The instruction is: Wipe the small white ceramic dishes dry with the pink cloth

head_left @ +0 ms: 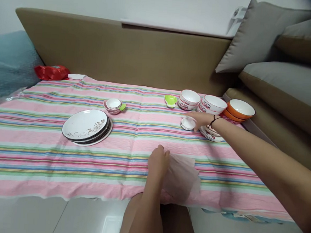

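My right hand (201, 119) reaches across to a small stack of white dishes (188, 123), with its fingers around the edge of the top one. My left hand (158, 161) is closed on the corner of a thin whitish cloth (181, 177), which spreads flat over the front of the striped tablecloth. Just beyond my right hand stand white bowls with a red pattern (189, 97). Beneath my right wrist, patterned small plates (210, 135) are partly hidden. A green leaf-shaped dish (170, 100) lies left of the bowls.
Dark-rimmed plates (85, 124) are stacked at the left, with small pink and white bowls (113, 104) behind them. Orange bowls (240, 110) stand at the far right beside the cushions (285, 83). A red bundle (52, 72) lies at the back left. The striped tablecloth (93, 165) ends at my knees.
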Action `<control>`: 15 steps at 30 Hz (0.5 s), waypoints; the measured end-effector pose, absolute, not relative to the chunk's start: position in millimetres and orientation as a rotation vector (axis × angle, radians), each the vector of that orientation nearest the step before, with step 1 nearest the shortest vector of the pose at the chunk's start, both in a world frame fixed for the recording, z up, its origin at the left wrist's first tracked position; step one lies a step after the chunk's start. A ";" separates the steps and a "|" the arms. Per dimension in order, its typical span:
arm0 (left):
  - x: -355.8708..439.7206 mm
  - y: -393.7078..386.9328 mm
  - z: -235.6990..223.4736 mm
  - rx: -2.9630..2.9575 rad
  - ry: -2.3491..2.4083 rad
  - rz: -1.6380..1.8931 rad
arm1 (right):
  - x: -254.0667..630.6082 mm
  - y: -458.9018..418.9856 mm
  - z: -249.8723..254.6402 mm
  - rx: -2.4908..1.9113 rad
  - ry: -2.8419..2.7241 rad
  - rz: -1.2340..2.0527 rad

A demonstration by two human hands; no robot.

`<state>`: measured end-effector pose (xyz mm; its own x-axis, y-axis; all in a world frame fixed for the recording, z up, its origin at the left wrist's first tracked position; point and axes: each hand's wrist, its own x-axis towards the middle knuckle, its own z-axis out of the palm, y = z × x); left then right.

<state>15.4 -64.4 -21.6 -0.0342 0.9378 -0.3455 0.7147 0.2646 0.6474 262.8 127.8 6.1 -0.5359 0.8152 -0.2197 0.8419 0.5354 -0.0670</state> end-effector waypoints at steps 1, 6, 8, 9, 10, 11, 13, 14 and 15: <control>15.3 -63.9 -22.0 1.503 1.800 0.392 | 263.4 127.0 6.5 1.422 2.607 -0.245; 13.2 -61.7 -25.5 1.471 1.782 0.453 | 256.3 114.2 2.0 1.529 2.593 -0.208; 11.6 -60.4 -28.2 1.456 1.766 0.514 | 251.7 102.6 3.7 1.613 2.620 -0.176; 10.7 -59.6 -29.7 1.449 1.755 0.557 | 249.4 94.5 6.1 1.653 2.648 -0.162; 9.8 -58.9 -31.0 1.441 1.742 0.607 | 247.0 84.4 9.4 1.688 2.685 -0.151; 8.7 -58.3 -32.2 1.432 1.726 0.662 | 244.3 72.4 13.2 1.711 2.731 -0.150; 6.4 -58.4 -33.0 1.414 1.676 0.781 | 237.7 43.0 21.0 1.722 2.834 -0.189; 5.1 -59.5 -32.6 1.411 1.632 0.842 | 233.6 26.1 24.2 1.698 2.886 -0.235; 3.6 -61.6 -31.6 1.413 1.573 0.901 | 228.9 8.5 26.4 1.662 2.935 -0.292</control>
